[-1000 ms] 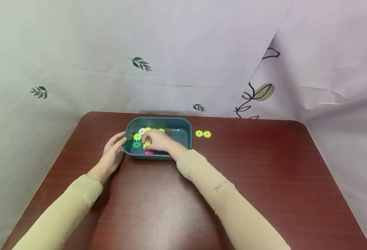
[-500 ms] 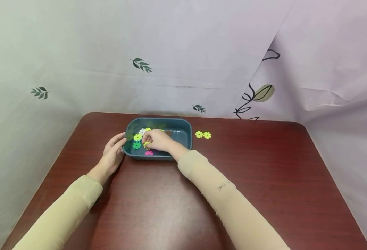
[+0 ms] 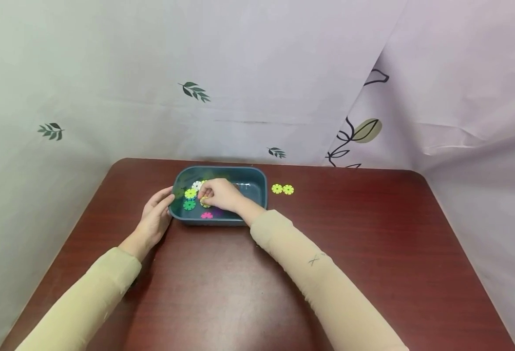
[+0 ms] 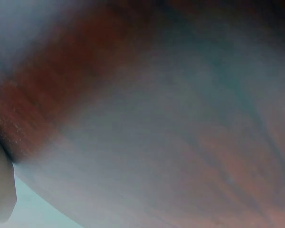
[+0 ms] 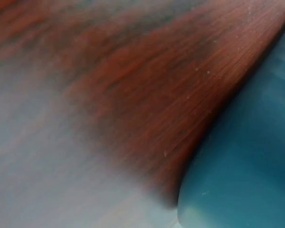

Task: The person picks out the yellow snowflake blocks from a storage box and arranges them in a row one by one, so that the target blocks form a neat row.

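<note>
A dark blue plastic basin (image 3: 244, 222) stands near the far edge of the table and holds several notched plastic snowflake discs. My right hand (image 3: 222, 194) reaches over its near rim and pinches a yellow snowflake disc (image 3: 205, 202) between thumb and fingers. Left of those fingers lie a white disc (image 3: 197, 186), another yellow disc (image 3: 190, 193) and a green disc (image 3: 189, 205). A pink disc (image 3: 206, 215) is below, by the near wall. My left hand (image 3: 153, 221) rests against the basin's left end, fingers fairly straight. The right hand hides part of the basin's inside.
Two yellow discs (image 3: 282, 189) lie side by side on the red-brown table (image 3: 371, 253), right of the basin. A pale cloth with printed leaves (image 3: 231, 97) hangs behind the table. The basin's outer wall (image 5: 247, 166) fills the right side of the right wrist view.
The right hand has lifted slightly with the yellow disc, and a purple patch now shows beside the pink disc. The left hand keeps its place at the basin.
</note>
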Demonstrator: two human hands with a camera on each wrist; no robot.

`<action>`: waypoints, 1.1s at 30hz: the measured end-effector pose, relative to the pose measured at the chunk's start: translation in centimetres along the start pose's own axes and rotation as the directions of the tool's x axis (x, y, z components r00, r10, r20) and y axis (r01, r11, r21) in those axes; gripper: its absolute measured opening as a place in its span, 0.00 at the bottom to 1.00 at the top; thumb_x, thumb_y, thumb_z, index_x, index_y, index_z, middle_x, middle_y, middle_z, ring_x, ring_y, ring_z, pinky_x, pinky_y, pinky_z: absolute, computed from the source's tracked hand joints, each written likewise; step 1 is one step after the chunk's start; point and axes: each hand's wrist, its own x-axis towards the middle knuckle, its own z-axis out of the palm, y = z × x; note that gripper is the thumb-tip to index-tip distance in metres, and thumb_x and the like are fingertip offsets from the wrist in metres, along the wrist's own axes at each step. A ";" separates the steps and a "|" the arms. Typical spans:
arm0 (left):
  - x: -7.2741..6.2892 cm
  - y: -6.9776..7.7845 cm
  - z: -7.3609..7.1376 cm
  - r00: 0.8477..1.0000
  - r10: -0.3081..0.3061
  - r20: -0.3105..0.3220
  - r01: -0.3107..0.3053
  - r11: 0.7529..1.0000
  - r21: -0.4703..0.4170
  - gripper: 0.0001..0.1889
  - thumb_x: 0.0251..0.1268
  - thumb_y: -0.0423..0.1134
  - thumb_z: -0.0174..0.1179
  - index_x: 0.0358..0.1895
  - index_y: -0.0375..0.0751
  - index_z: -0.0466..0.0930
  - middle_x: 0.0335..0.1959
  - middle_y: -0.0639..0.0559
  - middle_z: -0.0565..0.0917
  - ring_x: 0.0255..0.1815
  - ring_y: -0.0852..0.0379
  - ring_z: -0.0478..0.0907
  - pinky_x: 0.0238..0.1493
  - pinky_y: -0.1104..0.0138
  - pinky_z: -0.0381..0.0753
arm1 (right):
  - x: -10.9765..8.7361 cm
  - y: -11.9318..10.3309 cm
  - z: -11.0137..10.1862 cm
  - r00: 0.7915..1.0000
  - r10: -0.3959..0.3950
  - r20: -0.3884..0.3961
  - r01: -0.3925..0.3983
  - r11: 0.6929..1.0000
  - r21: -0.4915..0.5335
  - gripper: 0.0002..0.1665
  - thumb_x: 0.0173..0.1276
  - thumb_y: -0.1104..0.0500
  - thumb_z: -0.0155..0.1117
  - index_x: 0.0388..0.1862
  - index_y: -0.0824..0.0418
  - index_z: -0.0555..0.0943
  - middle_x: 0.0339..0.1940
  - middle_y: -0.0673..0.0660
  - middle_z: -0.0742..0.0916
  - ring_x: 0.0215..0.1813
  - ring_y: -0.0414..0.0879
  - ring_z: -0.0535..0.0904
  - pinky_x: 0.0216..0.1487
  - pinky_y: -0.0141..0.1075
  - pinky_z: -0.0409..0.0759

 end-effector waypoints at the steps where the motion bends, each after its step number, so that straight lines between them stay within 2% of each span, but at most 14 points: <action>1: 0.1 0.0 0.0 1.000 0.002 -0.001 -0.002 1.000 0.000 0.10 0.84 0.36 0.55 0.56 0.53 0.82 0.55 0.61 0.85 0.54 0.65 0.81 0.56 0.76 0.80 | 0.0 0.0 -0.1 1.000 -0.002 -0.007 0.002 1.000 0.010 0.05 0.74 0.62 0.72 0.45 0.60 0.90 0.46 0.56 0.93 0.48 0.45 0.88 0.51 0.27 0.83; 8: 0.2 0.0 0.0 1.000 0.001 0.005 -0.001 1.000 -0.020 0.10 0.84 0.36 0.55 0.56 0.53 0.83 0.55 0.61 0.85 0.54 0.65 0.81 0.56 0.76 0.81 | -0.5 0.1 -0.7 0.999 0.015 -0.051 -0.011 0.996 0.094 0.06 0.74 0.63 0.72 0.46 0.61 0.90 0.45 0.56 0.92 0.44 0.44 0.86 0.45 0.25 0.82; 16: 0.1 0.1 0.2 1.000 0.013 -0.005 -0.013 1.000 -0.025 0.11 0.84 0.35 0.55 0.54 0.54 0.85 0.53 0.61 0.86 0.53 0.65 0.82 0.55 0.75 0.81 | -0.9 0.8 -1.4 0.996 0.016 -0.091 -0.007 0.995 0.096 0.06 0.74 0.62 0.72 0.47 0.62 0.90 0.45 0.58 0.92 0.46 0.47 0.86 0.46 0.26 0.81; 23: 0.2 0.0 0.2 1.000 0.009 0.012 -0.009 0.999 -0.031 0.11 0.84 0.34 0.54 0.54 0.53 0.85 0.53 0.61 0.86 0.54 0.65 0.81 0.56 0.75 0.80 | -1.6 1.6 -2.3 0.991 0.031 -0.130 -0.014 0.992 0.126 0.07 0.75 0.61 0.72 0.48 0.62 0.90 0.46 0.59 0.92 0.47 0.49 0.87 0.48 0.29 0.83; 33: 0.0 -0.1 0.0 1.000 0.002 0.011 -0.002 0.999 -0.040 0.11 0.84 0.33 0.54 0.58 0.49 0.83 0.55 0.60 0.86 0.55 0.64 0.81 0.56 0.75 0.81 | -3.0 1.6 -4.9 0.986 0.052 -0.155 -0.030 0.990 0.141 0.08 0.76 0.59 0.71 0.49 0.61 0.90 0.46 0.58 0.92 0.48 0.48 0.86 0.43 0.30 0.83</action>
